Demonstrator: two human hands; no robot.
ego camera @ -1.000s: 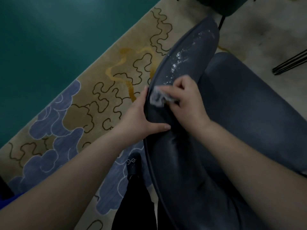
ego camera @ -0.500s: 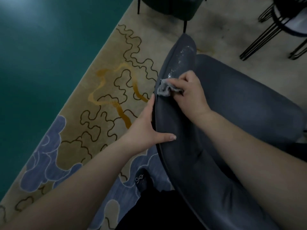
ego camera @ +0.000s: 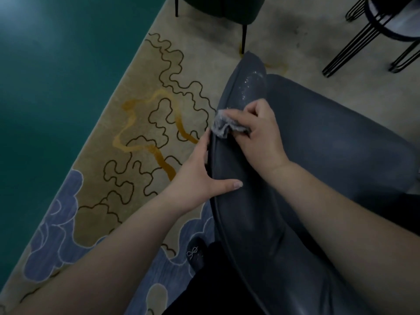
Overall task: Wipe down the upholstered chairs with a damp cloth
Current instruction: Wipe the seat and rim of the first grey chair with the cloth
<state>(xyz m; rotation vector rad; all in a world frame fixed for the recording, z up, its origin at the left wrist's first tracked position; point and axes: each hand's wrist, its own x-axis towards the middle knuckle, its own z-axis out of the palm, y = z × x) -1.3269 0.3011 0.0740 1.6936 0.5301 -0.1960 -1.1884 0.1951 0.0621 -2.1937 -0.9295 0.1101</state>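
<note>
Right hand [ego camera: 261,133] clenches a crumpled grey cloth [ego camera: 221,126], pressing it on top edge of the dark blue-grey chair backrest [ego camera: 238,169]. Left hand [ego camera: 200,176] grips the backrest edge, thumb flat on front, fingers behind. Patterned rug [ego camera: 141,123] underneath.

chair [ego camera: 261,223] standing on rug [ego camera: 141,114] | left hand [ego camera: 195,176] lying on backrest edge | right hand [ego camera: 261,135] sitting beyond it, pressing cloth [ego camera: 221,125] on backrest | second chair [ego camera: 220,7] standing behind | shoe [ego camera: 196,253] resting left of chair
</note>
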